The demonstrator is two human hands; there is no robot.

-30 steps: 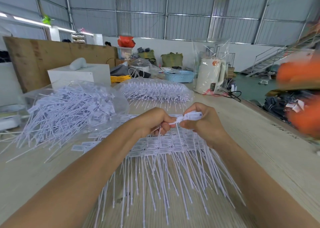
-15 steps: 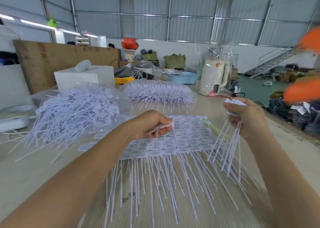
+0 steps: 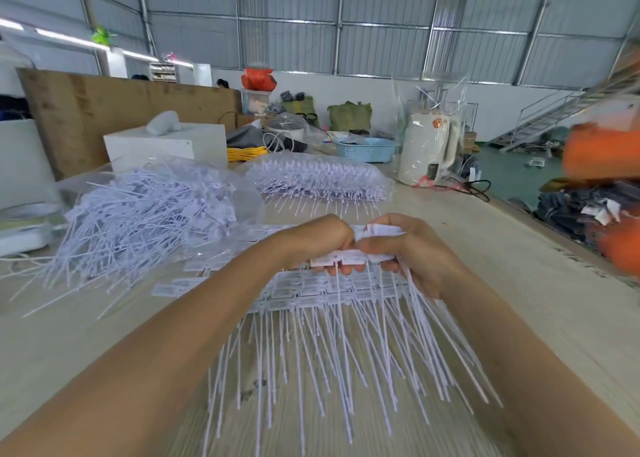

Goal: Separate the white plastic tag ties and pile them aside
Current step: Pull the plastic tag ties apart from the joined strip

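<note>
1. This is a big shed with grey metal walls, and a long pale wooden table (image 3: 485, 266) runs up the middle of the view.
2. Rows of joined white tag ties (image 3: 329, 290) lie flat on the table at the centre, with their thin tails pointing to 6 o'clock.
3. The left hand (image 3: 311, 241) is curled tight and pinches one end of a strip of ties (image 3: 337, 258), lifted just above the rows.
4. The right hand (image 3: 412, 248) is curled too — it holds the other end of the strip, plus a small bunch of loose ties (image 3: 382, 229) whose tails hang down.
5. The pile of loose ties (image 3: 138, 221) sits at 9 o'clock, in a clear bag.
6. A full pack of ties (image 3: 318, 179) waits at 12 o'clock.
7. What could go wrong: a hard pull may snap a thin tail instead of the join.
8. The hanging tails may catch in the rows below and drag them.
9. The right hand is quite full — some ties may slip out and mix back in.
</note>
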